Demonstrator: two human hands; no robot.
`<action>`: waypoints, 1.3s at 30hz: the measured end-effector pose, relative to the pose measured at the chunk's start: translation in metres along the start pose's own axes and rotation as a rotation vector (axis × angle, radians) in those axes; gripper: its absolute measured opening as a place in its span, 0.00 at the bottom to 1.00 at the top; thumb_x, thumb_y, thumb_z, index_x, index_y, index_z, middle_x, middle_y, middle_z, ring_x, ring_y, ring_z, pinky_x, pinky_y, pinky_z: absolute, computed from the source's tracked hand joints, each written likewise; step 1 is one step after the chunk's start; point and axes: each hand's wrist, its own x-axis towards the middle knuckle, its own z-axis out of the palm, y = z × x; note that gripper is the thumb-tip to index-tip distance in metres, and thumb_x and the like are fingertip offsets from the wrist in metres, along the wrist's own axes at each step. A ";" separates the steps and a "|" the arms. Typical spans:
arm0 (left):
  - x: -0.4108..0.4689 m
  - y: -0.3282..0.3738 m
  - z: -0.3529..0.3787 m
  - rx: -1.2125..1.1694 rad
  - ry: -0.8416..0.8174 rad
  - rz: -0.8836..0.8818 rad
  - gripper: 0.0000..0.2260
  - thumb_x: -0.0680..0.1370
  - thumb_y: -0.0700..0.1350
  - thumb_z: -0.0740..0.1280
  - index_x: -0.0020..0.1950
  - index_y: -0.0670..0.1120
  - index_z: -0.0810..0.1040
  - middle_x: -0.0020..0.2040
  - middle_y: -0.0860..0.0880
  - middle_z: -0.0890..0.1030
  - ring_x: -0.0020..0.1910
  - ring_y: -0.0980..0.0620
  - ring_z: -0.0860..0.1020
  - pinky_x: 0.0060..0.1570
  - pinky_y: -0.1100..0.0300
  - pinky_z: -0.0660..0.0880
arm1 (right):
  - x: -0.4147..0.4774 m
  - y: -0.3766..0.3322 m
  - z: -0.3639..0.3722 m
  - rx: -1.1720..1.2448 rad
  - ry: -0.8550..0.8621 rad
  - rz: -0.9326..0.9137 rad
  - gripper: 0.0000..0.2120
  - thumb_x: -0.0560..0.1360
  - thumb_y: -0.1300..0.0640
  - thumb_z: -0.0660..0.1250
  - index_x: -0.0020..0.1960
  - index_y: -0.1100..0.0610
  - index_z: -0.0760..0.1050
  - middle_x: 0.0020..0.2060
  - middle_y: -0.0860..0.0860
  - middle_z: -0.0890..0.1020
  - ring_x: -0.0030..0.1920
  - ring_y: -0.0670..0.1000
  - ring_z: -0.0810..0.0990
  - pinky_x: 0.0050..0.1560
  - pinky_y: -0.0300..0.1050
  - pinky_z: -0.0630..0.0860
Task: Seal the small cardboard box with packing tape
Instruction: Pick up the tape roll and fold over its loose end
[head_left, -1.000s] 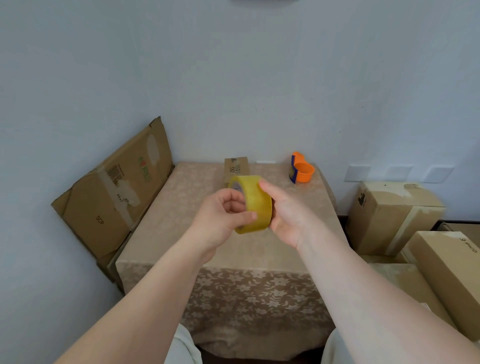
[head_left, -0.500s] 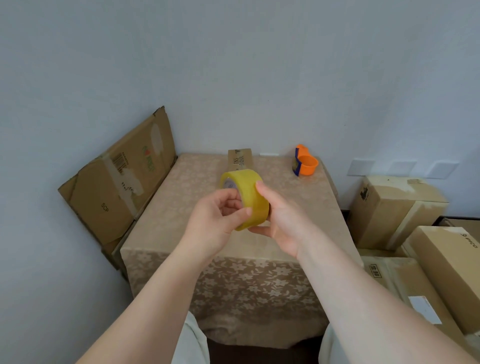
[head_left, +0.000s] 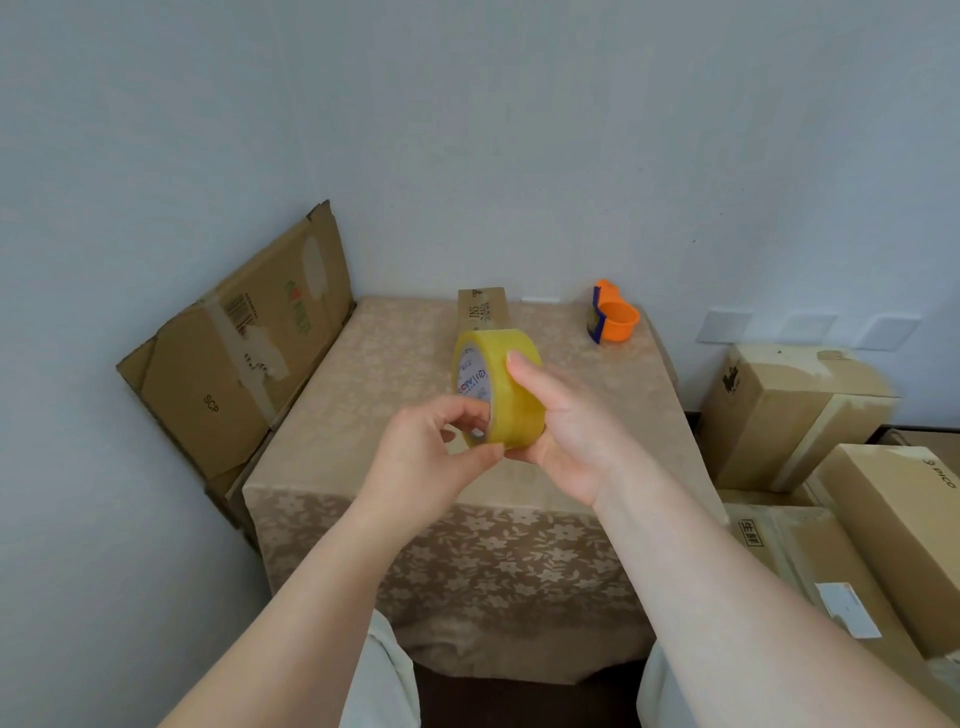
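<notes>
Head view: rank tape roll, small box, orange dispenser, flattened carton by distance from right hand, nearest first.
From the right hand:
1. Tape roll, held in it.
2. Small box, table's far edge, behind the roll.
3. Orange dispenser, far right corner.
4. Flattened carton, against the left wall.

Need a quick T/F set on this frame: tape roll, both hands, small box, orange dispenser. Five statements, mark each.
1. Both hands hold the tape roll. True: the left hand pinches its near edge, the right hand cups it.
2. The roll lies on the table. False: it is held above it.
3. The small box stands at the table's far edge, by the wall. True.
4. The orange dispenser is in the right hand. False: it sits on the table's far right corner.
5. Tape already runs from the roll to the box. False: none does; the two are apart.
</notes>
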 end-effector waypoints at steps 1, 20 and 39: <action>0.000 0.000 0.000 -0.064 -0.001 -0.023 0.08 0.68 0.42 0.75 0.40 0.55 0.81 0.38 0.58 0.82 0.42 0.58 0.78 0.48 0.62 0.73 | -0.001 0.000 0.001 0.004 -0.007 -0.010 0.20 0.77 0.48 0.64 0.65 0.57 0.73 0.59 0.62 0.80 0.53 0.60 0.80 0.60 0.60 0.73; 0.006 0.003 -0.001 -0.425 0.001 -0.093 0.08 0.71 0.34 0.71 0.45 0.46 0.79 0.42 0.49 0.83 0.41 0.53 0.80 0.43 0.62 0.78 | -0.010 0.003 -0.001 -0.064 -0.014 -0.079 0.14 0.79 0.52 0.60 0.61 0.57 0.75 0.57 0.59 0.82 0.56 0.59 0.80 0.65 0.61 0.70; 0.016 0.010 0.013 -0.403 0.138 -0.190 0.07 0.70 0.35 0.72 0.43 0.45 0.77 0.38 0.48 0.81 0.34 0.59 0.79 0.37 0.68 0.76 | -0.003 0.006 -0.008 0.012 -0.023 -0.167 0.18 0.79 0.59 0.53 0.63 0.54 0.76 0.51 0.56 0.83 0.47 0.52 0.80 0.53 0.55 0.74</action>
